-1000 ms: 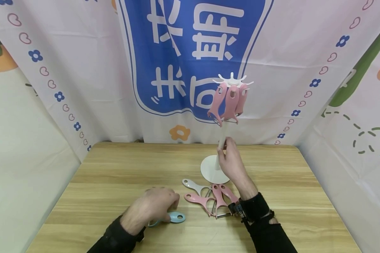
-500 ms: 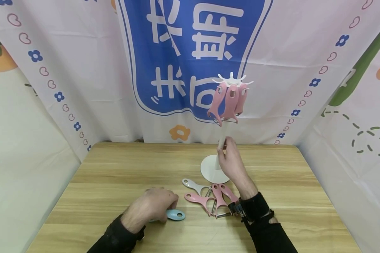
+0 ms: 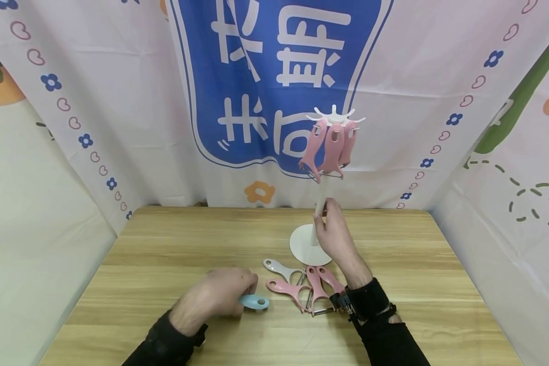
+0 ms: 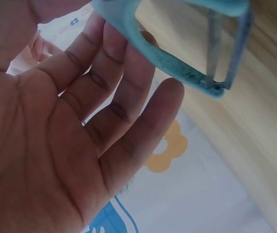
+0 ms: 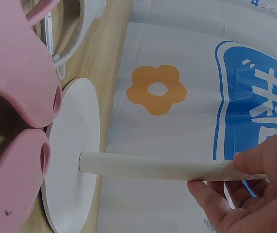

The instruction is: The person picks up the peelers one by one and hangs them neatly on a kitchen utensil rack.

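My left hand (image 3: pixel 224 292) pinches a light blue peeler (image 3: pixel 254 302) between thumb and fingers, just over the table. In the left wrist view the metal blade end of the blue peeler (image 4: pixel 172 65) points away from the palm. My right hand (image 3: pixel 334 231) holds the white post (image 5: pixel 138 166) of an upright stand, thumb on one side and fingers on the other. The stand's round white base (image 3: pixel 302 246) rests on the table. From its top ring of white hooks (image 3: pixel 336 118) hang several pink peelers (image 3: pixel 334 147).
In front of the base lie a white peeler (image 3: pixel 279 267) and several pink peelers (image 3: pixel 288 288) close together. The wooden table (image 3: pixel 187 234) ends at a printed cloth backdrop (image 3: pixel 164 127), with cloth walls on both sides.
My left hand has taken hold of the blue peeler and lifted it slightly off the table. The right hand stays on the post, and the stand keeps its place.
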`<state>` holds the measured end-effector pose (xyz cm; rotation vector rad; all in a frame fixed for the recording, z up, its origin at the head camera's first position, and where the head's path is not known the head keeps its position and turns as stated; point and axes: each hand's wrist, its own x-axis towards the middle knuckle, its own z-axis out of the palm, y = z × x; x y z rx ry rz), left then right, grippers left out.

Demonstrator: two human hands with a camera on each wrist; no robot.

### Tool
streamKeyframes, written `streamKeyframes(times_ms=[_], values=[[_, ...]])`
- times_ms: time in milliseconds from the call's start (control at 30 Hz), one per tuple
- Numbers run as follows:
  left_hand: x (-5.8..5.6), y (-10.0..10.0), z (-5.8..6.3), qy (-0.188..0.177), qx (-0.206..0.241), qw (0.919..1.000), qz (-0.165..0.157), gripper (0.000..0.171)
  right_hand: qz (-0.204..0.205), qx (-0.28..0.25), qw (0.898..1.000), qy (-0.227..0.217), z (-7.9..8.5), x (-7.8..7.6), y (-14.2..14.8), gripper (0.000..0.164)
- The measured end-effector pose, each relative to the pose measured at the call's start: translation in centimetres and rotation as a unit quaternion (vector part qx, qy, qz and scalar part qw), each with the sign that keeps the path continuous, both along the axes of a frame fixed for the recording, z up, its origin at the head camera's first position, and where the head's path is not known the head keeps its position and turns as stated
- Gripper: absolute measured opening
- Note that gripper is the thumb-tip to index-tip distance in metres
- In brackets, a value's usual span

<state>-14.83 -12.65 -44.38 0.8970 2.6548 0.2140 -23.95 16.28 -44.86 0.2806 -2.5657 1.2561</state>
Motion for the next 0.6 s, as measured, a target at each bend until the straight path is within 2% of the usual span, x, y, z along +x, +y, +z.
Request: streamKeyframes(times_ms=[100,333,600], values=[[-0.1,-0.2,0.3,0.009,0.015,0.9998,-0.004,0.035,0.001,0.001,1.0,0.001,0.0,0.0,0.0,0.036],[-0.2,-0.7,0.8,0.065,0.035,0.9971,-0.019,0.034,0.0,0.003,1.0,0.004,-0.1,-0.1,0.0,0.035],[-0.3,-1.0,1.5,0.086,0.06,0.9943,-0.018,0.035,-0.001,0.002,1.0,0.004,0.0,-0.1,0.0,0.035]])
